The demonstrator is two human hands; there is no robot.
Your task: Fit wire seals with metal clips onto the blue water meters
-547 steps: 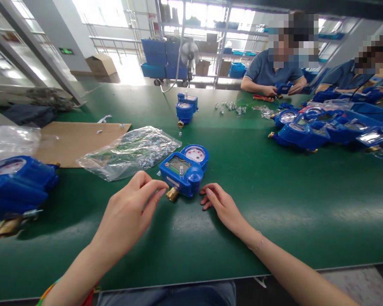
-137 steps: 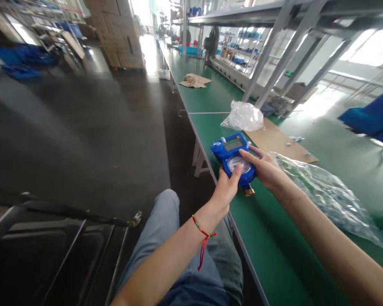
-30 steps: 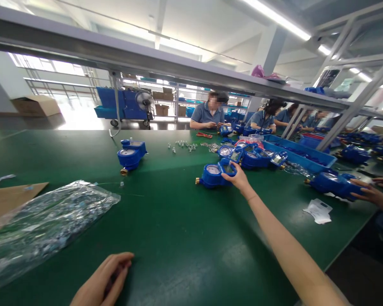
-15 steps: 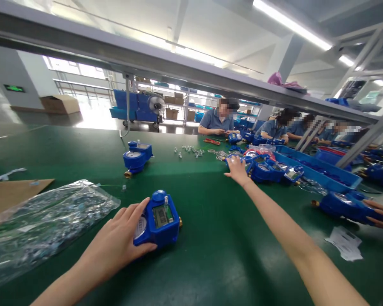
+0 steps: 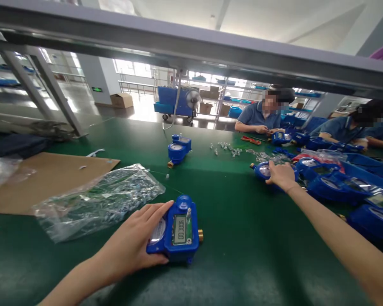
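My left hand (image 5: 143, 238) is wrapped round the left side of a blue water meter (image 5: 182, 231) that rests on the green table (image 5: 236, 263). Its digital display and a brass fitting face up and to the right. Farther off, my right hand (image 5: 281, 175) grips a second blue meter (image 5: 262, 171) from above, fingers over its body and covering part of it. A third blue meter (image 5: 177, 149) stands untouched at mid-table. To the right of my right hand lies a cluster of more blue meters (image 5: 330, 182).
A clear plastic bag of small parts (image 5: 115, 199) lies at left, beside brown cardboard (image 5: 51, 178). Small clear pieces (image 5: 226, 148) and red-handled pliers (image 5: 250, 140) lie at the back. A co-worker (image 5: 261, 114) sits across the table. A shelf beam (image 5: 191, 46) crosses above.
The view has turned left. My right hand has drawn a meter leftward, apart from the cluster. My left hand still holds its meter.
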